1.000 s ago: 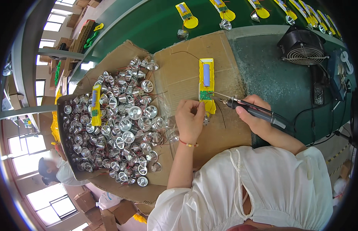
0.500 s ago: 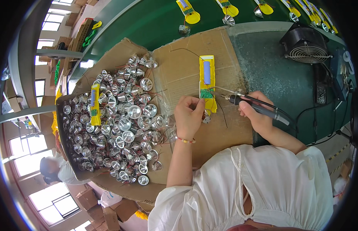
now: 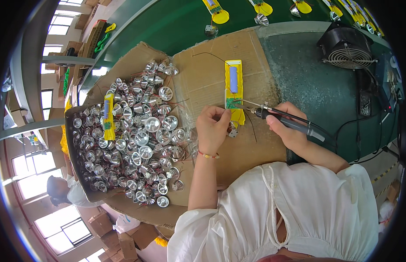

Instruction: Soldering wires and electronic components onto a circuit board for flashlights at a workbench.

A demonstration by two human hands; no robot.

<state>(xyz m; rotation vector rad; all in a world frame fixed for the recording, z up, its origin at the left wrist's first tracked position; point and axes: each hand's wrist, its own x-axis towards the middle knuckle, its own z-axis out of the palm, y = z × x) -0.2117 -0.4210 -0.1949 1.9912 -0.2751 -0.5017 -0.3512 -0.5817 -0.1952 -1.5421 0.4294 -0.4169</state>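
Observation:
A yellow flashlight housing (image 3: pixel 241 83) lies on the cardboard, holding a blue cylindrical battery (image 3: pixel 233 80) and a small green circuit board (image 3: pixel 231 103). My left hand (image 3: pixel 213 126) is at the board's lower left edge, thumb and forefinger pinched together; what lies between them is too small to make out. Partly hidden beside these fingers is a reflector lamp (image 3: pixel 232 130). Gripped in my right hand (image 3: pixel 288 124) is a soldering iron (image 3: pixel 294 123) with a thin metal feed tube (image 3: pixel 257 105) along it. Its tip reaches the circuit board from the right.
A cardboard box (image 3: pixel 74 161) full of shiny reflector lamps (image 3: pixel 142 139) stands at left, another yellow housing (image 3: pixel 108 118) on top. Several housings with lamps line the far green surface (image 3: pixel 177 26). A black fan (image 3: pixel 346 48) and a blue station (image 3: pixel 388 83) with cables stand right. Another person (image 3: pixel 72 192) is far left.
The iron's tip has shifted left and slightly down onto the circuit board. My left hand has moved slightly up with its pinch kept. The housing appears a little higher in view.

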